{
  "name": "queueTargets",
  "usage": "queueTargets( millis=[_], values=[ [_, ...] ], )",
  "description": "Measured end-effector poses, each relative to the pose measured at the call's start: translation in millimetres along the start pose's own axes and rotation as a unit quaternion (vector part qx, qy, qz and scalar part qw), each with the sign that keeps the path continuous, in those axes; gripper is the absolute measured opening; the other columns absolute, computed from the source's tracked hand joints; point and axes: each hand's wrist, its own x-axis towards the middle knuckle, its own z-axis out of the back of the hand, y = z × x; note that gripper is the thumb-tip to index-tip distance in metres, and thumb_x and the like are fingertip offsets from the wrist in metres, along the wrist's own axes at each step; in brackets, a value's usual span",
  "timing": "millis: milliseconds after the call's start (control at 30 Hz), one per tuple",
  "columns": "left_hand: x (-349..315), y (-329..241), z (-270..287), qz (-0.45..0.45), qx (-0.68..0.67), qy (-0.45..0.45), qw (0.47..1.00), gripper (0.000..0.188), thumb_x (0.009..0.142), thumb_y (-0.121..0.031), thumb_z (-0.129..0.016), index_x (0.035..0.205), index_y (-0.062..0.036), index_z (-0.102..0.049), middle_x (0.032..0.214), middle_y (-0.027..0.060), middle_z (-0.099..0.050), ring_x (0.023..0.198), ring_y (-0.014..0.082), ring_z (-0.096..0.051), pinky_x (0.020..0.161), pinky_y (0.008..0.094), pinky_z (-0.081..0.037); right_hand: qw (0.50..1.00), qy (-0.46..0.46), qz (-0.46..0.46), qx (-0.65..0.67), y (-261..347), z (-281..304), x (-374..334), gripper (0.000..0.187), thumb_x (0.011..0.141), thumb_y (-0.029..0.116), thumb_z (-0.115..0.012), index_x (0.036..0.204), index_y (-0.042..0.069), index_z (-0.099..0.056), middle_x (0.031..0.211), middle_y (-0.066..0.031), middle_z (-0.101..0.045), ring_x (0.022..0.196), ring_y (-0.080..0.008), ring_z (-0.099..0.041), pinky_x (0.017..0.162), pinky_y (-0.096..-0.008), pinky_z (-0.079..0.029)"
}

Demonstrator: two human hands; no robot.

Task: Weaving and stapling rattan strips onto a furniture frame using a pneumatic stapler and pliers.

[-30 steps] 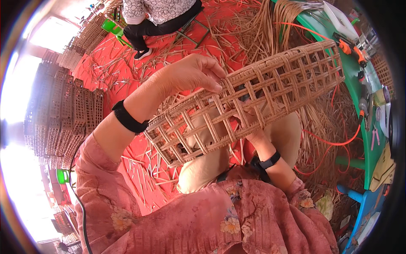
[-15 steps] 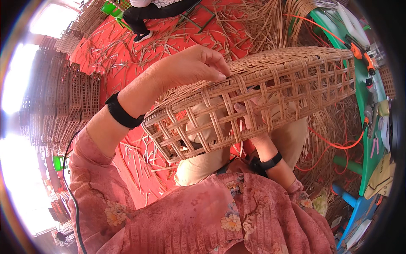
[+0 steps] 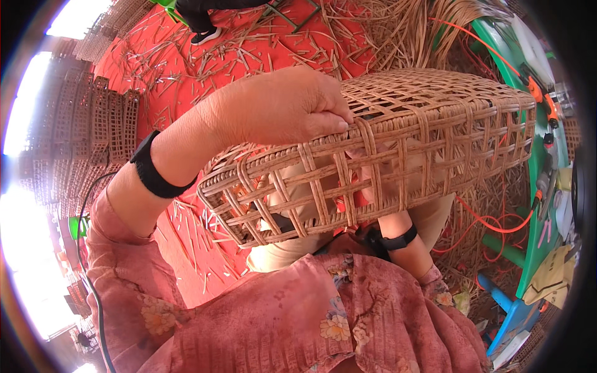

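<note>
With the left hand, bends the fingers closed on the upper edge of the woven basket, at the centre, above the lap. With the right hand, reaches behind its openwork side; cannot tell if gripping. Holds its long axis slanting from half past eight to half past two, this side facing six o'clock.

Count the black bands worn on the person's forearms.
2: one black band circles the left forearm, the other black band circles the right forearm. No third one shows.
</note>
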Motion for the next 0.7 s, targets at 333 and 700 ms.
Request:
queueTargets(
  millis=[333,700],
  values=[
    [-2,-10,-7,-0.064,0.14,-0.025,0.988,0.018,0.084,-0.005,-0.054,0.098,0.0026,-0.061,0.081,0.0168,-0.055,0.082,0.035,-0.058,0.072,0.0423,-0.048,0.652,0.153,-0.087,0.738,-54,26,1,0.098,0.084,0.076,-0.036,0.149,0.005,-0.018,0.148,-0.0245,-0.029,0.132,-0.0464,-0.033,0.11,-0.0561,-0.032],
    [-5,-6,-18,-0.027,0.112,-0.095,0.989,0.016,0.083,-0.003,-0.049,0.095,0.0013,-0.06,0.08,0.0157,-0.056,0.076,0.0344,-0.059,0.069,0.0417,-0.047,0.976,0.094,-0.047,0.191,-32,22,2,0.061,0.1,0.043,-0.037,0.146,0.004,-0.025,0.145,-0.0211,-0.037,0.131,-0.0405,-0.039,0.108,-0.0529,-0.039]
  ],
)
